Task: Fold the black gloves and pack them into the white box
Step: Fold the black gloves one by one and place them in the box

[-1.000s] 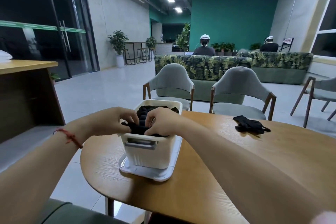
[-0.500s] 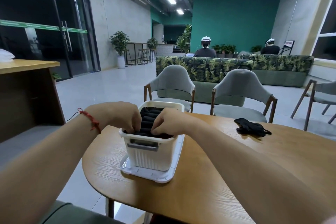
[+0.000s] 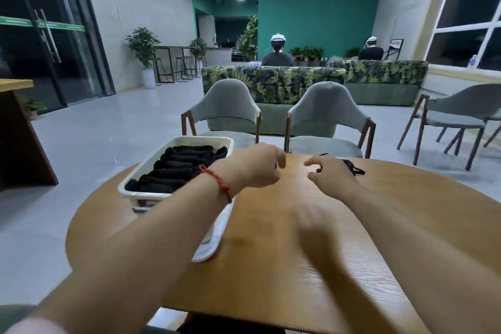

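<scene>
Centrally, head view: a round wooden table (image 3: 298, 266) bears the work. At its left edge stands the white box (image 3: 229, 144), set on its white lid (image 3: 214, 241), which juts out past the box toward the viewer. Folded black gloves (image 3: 176, 171) fill the box in a close row of rolls that reaches its rim.

The left hand (image 3: 254, 168) hangs above the bare tabletop just right of the box, with its fingers loosely curled and nothing in them. A red cord bracelet (image 3: 217, 182) circles its wrist, and the forearm crosses in front of the box's near right corner.

The right hand (image 3: 333, 176) hangs near the far edge of the table, thumb and forefinger apart and the other fingers loosely bent. It holds nothing that can be seen. A loose pair of black gloves (image 3: 352, 168) lies unfolded on the table directly behind this hand and is partly hidden by it. Whether the fingertips touch the gloves cannot be told.

Beyond the table stand two grey chairs (image 3: 328, 108) and a leaf-patterned sofa (image 3: 271, 84). Two seated people (image 3: 278, 54) face away behind the sofa.
</scene>
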Available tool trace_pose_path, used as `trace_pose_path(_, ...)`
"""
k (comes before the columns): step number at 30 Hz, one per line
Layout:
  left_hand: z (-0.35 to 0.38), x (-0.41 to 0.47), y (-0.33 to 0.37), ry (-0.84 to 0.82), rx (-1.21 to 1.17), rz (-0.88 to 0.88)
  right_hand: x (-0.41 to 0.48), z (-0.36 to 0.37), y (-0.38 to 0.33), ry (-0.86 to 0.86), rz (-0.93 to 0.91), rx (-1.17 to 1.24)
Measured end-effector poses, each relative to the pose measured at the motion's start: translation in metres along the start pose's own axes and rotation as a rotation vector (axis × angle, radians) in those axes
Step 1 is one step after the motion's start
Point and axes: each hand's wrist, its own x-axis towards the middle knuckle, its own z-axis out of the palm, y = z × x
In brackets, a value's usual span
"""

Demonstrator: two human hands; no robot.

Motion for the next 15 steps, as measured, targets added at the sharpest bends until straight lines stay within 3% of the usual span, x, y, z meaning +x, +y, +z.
trace_pose_path(6,0.081,0.042,0.029,0.066,-0.141,-0.085,0.044,0.015,0.071,-0.076,0.117,-0.315)
trace_pose_path(11,0.131,0.049,0.022,0.062,-0.241,-0.133,0.084,0.024,0.104,-0.196,0.2,-0.225)
trace_pose_path(15,0.15,0.04,0.018,0.1,-0.304,-0.144,0.072,0.026,0.11,-0.148,0.107,-0.212)
